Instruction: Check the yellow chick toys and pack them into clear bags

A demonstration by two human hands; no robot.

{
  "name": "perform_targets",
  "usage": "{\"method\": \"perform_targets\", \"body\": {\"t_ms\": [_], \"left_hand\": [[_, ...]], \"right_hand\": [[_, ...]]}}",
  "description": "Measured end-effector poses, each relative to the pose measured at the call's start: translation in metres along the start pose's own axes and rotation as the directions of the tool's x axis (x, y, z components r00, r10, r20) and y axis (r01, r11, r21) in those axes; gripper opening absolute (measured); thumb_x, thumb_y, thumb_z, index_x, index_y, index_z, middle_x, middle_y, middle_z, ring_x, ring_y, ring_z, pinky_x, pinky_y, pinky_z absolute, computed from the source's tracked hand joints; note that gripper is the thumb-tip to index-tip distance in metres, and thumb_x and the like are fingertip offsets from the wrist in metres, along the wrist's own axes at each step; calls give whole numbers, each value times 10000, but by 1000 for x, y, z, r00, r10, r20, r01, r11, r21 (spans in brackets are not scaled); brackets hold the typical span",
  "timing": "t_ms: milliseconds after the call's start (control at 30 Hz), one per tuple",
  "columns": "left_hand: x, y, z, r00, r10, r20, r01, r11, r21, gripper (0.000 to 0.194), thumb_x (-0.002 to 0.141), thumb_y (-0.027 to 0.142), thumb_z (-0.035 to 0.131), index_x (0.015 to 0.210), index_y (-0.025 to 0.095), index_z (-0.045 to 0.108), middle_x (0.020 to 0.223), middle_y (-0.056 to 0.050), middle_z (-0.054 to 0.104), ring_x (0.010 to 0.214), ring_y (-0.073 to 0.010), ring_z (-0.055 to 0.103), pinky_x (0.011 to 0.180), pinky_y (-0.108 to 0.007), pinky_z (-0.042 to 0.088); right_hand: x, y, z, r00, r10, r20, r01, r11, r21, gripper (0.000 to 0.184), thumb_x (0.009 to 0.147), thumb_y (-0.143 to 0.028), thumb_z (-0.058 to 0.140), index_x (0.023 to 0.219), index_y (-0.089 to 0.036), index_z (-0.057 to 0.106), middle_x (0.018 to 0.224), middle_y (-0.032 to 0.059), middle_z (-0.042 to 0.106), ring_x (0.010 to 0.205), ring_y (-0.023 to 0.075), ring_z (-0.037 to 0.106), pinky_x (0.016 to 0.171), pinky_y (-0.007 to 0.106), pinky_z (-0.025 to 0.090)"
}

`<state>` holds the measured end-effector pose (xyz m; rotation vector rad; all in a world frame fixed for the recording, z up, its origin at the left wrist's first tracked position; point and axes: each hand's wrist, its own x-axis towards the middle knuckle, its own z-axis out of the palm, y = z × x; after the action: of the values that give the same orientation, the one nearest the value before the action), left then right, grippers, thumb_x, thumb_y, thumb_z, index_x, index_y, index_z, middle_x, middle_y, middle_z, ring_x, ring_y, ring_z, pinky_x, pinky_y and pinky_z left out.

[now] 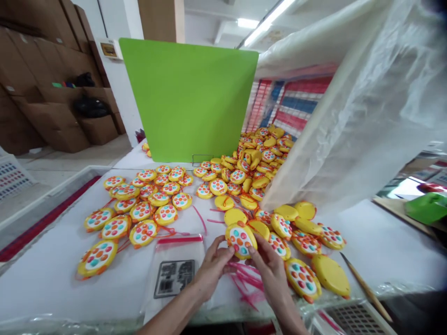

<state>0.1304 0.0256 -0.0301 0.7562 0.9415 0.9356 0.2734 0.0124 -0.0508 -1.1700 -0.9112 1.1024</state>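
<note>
Between my two hands I hold one yellow turtle-shaped toy (240,240), its white face with coloured dots turned toward me. My left hand (217,260) grips its left edge, thumb on the front. The right edge is pinched by my right hand (268,264). Pink cords (246,281) lie on the table just below the toy. Left of my left wrist lies a clear zip bag (179,251) with a black printed label. Loose toys (303,279) of the same kind surround my right hand, some face up, some showing plain yellow backs.
A group of toys (141,211) lies face up on the left of the white table. Behind, a big heap (258,158) spills from a plastic-lined container (335,121). A green board (190,102) stands upright at the back. A pointed wooden-handled tool (366,288) lies at the right.
</note>
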Motion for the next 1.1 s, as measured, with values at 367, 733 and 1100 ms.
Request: {"method": "perform_targets", "body": {"t_ms": [367, 733, 1100], "left_hand": [[1, 23, -20, 999, 9, 36, -17, 971, 240, 532, 630, 358, 736, 1069, 159, 509, 929, -73, 642, 756, -196, 627, 534, -231, 476], [5, 36, -16, 991, -9, 133, -29, 959, 280, 469, 707, 404, 671, 1070, 181, 473, 935, -65, 645, 780, -180, 610, 625, -249, 477], [8, 52, -40, 995, 60, 76, -83, 935, 345, 502, 701, 273, 684, 1154, 194, 483, 1067, -58, 599, 974, -223, 555, 814, -297, 464]], "right_hand": [[-11, -1, 1, 987, 102, 127, -98, 995, -34, 500, 780, -545, 542, 1109, -174, 601, 1101, 112, 632, 924, 256, 603, 650, 313, 541], [4, -7, 25, 981, 166, 99, -186, 951, 247, 364, 734, -418, 658, 991, -176, 565, 932, 74, 660, 815, 233, 623, 616, 304, 535], [18, 9, 51, 957, 242, 161, -279, 921, 271, 383, 766, -452, 621, 1047, -194, 583, 1046, 99, 639, 894, 240, 612, 668, 301, 522]]}}
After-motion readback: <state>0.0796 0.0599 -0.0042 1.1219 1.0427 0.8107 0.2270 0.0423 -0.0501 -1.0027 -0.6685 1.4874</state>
